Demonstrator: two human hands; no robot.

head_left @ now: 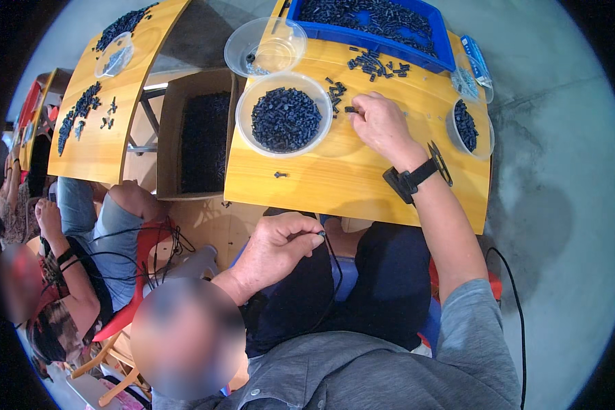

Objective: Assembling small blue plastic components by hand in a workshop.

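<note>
Black plastic, by its look: the short cylindrical piece (350, 109) sits at the fingertips of my right hand (381, 124), pinched between thumb and forefinger over the yellow tabletop (362, 184); I can't tell whether it touches the surface. It juts out to the left of those fingers, its long axis running roughly left to right, its free end toward the clear round tub (242, 116) with its heap of black pieces (285, 119). A loose cluster (336, 92) of similar bits lies just beyond it, up and to the left.

Of my 2 hands the right is plainly nearer: back upward, fingers curled, forearm slanting in from the lower right behind a black wristband (408, 181). My left hand (280, 246) hangs over my lap, short of the table's near edge, thumb and forefinger closed around a tiny dark piece (321, 234), too small to name. A black cable (339, 270) drops beside it; whether those fingertips touch that too, I can't tell.
</note>
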